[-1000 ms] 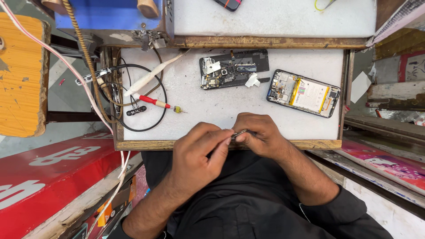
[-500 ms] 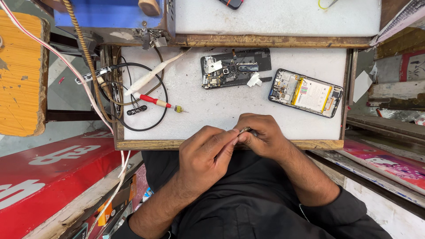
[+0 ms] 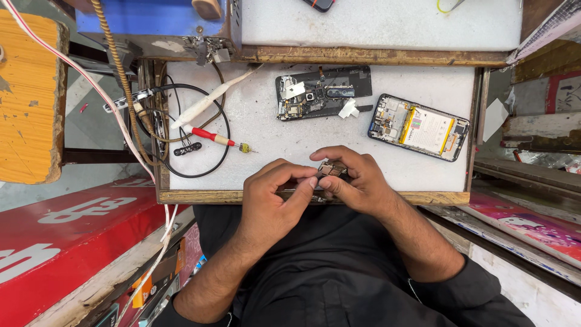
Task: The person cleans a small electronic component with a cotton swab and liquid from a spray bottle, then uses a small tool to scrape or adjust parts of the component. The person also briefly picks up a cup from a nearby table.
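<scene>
My left hand (image 3: 273, 195) and my right hand (image 3: 351, 181) meet over the front edge of the white work surface (image 3: 272, 121). Between the fingertips of both hands is a small dark phone part (image 3: 331, 169); a thin metal tool seems to lie under my fingers, mostly hidden. Beyond my hands lies an opened phone (image 3: 420, 127) with its yellow-edged battery showing. Left of it lies a dark phone frame with a circuit board (image 3: 321, 92). A red-handled screwdriver (image 3: 216, 138) rests to the left.
A black cable loop (image 3: 196, 130) and a white stick-like tool (image 3: 209, 102) lie at the surface's left. A raised white shelf (image 3: 375, 24) stands behind. An orange wooden board (image 3: 27, 97) is far left, a red signboard (image 3: 66, 236) below it.
My hands have stayed at the front edge. The fingers shifted slightly around the small part. The phones and screwdriver have not moved.
</scene>
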